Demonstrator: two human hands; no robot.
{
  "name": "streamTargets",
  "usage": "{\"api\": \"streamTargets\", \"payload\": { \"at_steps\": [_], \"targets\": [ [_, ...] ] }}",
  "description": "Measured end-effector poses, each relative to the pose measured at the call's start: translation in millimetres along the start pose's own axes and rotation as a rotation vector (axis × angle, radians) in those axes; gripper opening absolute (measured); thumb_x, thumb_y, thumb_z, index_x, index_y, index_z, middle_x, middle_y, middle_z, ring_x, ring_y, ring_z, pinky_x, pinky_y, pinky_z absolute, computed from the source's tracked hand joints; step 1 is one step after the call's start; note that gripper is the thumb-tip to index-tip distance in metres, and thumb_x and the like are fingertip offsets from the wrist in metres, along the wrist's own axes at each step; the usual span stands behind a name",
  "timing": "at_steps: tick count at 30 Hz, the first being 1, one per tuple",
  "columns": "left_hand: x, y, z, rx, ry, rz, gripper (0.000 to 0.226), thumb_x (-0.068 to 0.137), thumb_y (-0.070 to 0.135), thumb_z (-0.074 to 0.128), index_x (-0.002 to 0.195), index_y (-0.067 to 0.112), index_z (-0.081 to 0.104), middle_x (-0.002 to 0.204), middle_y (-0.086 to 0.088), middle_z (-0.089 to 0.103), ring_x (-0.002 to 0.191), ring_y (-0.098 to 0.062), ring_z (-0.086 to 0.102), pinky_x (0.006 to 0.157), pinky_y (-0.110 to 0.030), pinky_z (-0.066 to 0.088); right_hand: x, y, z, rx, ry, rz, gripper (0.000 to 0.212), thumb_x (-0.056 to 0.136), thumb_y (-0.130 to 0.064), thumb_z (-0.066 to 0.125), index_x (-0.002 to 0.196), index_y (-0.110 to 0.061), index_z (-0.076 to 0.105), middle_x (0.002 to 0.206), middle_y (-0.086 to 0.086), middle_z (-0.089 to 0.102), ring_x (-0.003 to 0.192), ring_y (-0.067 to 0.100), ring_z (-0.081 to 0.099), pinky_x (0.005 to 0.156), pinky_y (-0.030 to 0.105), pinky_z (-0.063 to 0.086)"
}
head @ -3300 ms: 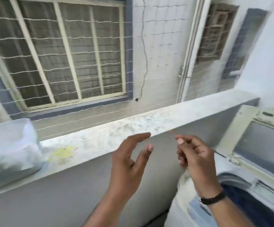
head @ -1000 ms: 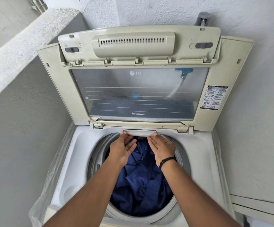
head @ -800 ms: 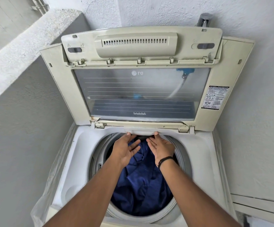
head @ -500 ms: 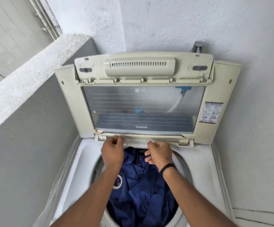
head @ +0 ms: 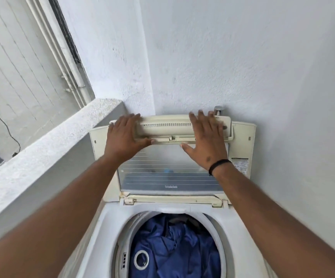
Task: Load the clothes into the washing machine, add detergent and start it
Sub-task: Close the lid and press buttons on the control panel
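Already the loading looks done: one top-loading washing machine [head: 240, 233] stands against the wall, its single folding lid [head: 170, 171] raised upright, and dark blue clothes [head: 174, 247] lie bunched inside the drum; how many garments I cannot tell. Whether detergent has gone in is not visible, and closing the lid and starting the cycle seem left to do. Two hands reach for the lid's top edge: the left hand [head: 124, 135] and right hand [head: 206, 137] each lie flat, fingers spread over it, gripping nothing.
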State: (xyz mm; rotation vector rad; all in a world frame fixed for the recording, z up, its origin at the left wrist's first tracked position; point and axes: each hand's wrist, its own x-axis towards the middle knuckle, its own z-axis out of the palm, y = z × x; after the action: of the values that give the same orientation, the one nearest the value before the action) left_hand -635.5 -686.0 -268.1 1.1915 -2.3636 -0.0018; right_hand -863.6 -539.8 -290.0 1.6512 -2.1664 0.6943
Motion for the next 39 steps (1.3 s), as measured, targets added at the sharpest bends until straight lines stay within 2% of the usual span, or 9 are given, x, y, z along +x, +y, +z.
{"api": "streamTargets", "payload": {
  "at_steps": [5, 10, 16, 21, 27, 29, 32, 36, 39],
  "targets": [
    [-24, 12, -9, -0.019, 0.138, -0.01, 0.086, 0.076, 0.082, 0.054, 0.139, 0.024, 0.049, 0.143, 0.001, 0.053, 0.136, -0.023, 0.043, 0.113, -0.052, 0.033, -7, -7, -24, -0.084, 0.094, -0.023, 0.076, 0.082, -0.049, 0.066, 0.147, -0.019, 0.039, 0.139, 0.007, 0.05, 0.129, 0.034, 0.042, 0.115, 0.056, 0.023],
    [-74, 18, -30, 0.026, 0.267, 0.043, 0.073, 0.079, 0.065, 0.066, 0.136, 0.023, 0.05, 0.139, -0.001, 0.054, 0.13, -0.027, 0.045, 0.11, -0.048, 0.035, -32, -23, -62, -0.114, 0.158, -0.03, 0.066, 0.077, -0.056, 0.069, 0.132, -0.022, 0.056, 0.116, 0.005, 0.054, 0.107, 0.032, 0.045, 0.106, 0.053, 0.034],
    [-149, 28, -68, 0.104, 0.288, 0.036, 0.075, 0.064, 0.067, 0.078, 0.126, 0.029, 0.062, 0.117, -0.002, 0.057, 0.111, -0.032, 0.047, 0.103, -0.048, 0.034, -93, -47, -110, -0.048, -0.06, -0.044, 0.059, 0.071, -0.057, 0.073, 0.119, -0.027, 0.06, 0.105, 0.0, 0.056, 0.097, 0.026, 0.049, 0.095, 0.043, 0.04],
    [-214, 26, -74, 0.139, 0.097, 0.202, 0.057, 0.058, 0.051, 0.082, 0.11, 0.037, 0.066, 0.106, 0.005, 0.056, 0.102, -0.028, 0.055, 0.106, -0.062, 0.031, -155, -80, -140, 0.02, -0.44, 0.015, 0.05, 0.068, -0.048, 0.079, 0.111, -0.035, 0.06, 0.096, -0.009, 0.063, 0.099, 0.018, 0.05, 0.081, 0.034, 0.043],
    [-309, 19, -38, 0.156, -0.339, 0.341, 0.041, 0.058, 0.046, 0.081, 0.092, 0.036, 0.058, 0.128, 0.007, 0.053, 0.124, -0.023, 0.049, 0.111, -0.07, 0.017, -239, -113, -131, -0.091, -0.881, 0.086, 0.036, 0.067, -0.038, 0.086, 0.097, -0.03, 0.068, 0.087, -0.006, 0.05, 0.099, 0.018, 0.048, 0.086, 0.03, 0.046],
    [-338, 17, -26, 0.122, -0.55, 0.304, 0.037, 0.072, 0.054, 0.074, 0.097, 0.034, 0.057, 0.143, 0.008, 0.04, 0.137, -0.021, 0.034, 0.115, -0.067, 0.012, -273, -115, -111, -0.108, -0.936, 0.121, 0.027, 0.07, -0.031, 0.084, 0.093, -0.029, 0.071, 0.089, -0.005, 0.058, 0.104, 0.018, 0.05, 0.089, 0.031, 0.048],
    [-375, 9, -4, 0.028, -0.641, 0.241, 0.037, 0.082, 0.061, 0.061, 0.102, 0.031, 0.054, 0.156, 0.007, 0.026, 0.146, -0.024, 0.022, 0.117, -0.062, 0.013, -317, -111, -73, -0.089, -0.942, 0.229, 0.004, 0.075, -0.028, 0.074, 0.078, -0.029, 0.072, 0.085, -0.011, 0.069, 0.113, 0.02, 0.052, 0.093, 0.039, 0.051],
    [-401, 0, 17, -0.097, -0.617, 0.156, 0.056, 0.087, 0.072, 0.03, 0.112, 0.029, 0.056, 0.165, 0.006, 0.015, 0.153, -0.022, 0.008, 0.12, -0.06, 0.005, -339, -110, -53, -0.065, -0.933, 0.281, 0.029, 0.08, -0.054, 0.064, 0.069, -0.028, 0.061, 0.083, -0.013, 0.061, 0.108, 0.028, 0.053, 0.099, 0.045, 0.044],
    [-409, -4, 29, -0.134, -0.575, 0.156, 0.039, 0.1, 0.056, 0.038, 0.121, 0.03, 0.058, 0.166, 0.008, 0.013, 0.154, -0.018, 0.005, 0.12, -0.057, 0.003, -354, -121, -53, -0.099, -0.935, 0.317, 0.029, 0.096, -0.052, 0.046, 0.083, -0.029, 0.057, 0.1, -0.008, 0.054, 0.109, 0.029, 0.043, 0.087, 0.045, 0.047]
  ]
}}
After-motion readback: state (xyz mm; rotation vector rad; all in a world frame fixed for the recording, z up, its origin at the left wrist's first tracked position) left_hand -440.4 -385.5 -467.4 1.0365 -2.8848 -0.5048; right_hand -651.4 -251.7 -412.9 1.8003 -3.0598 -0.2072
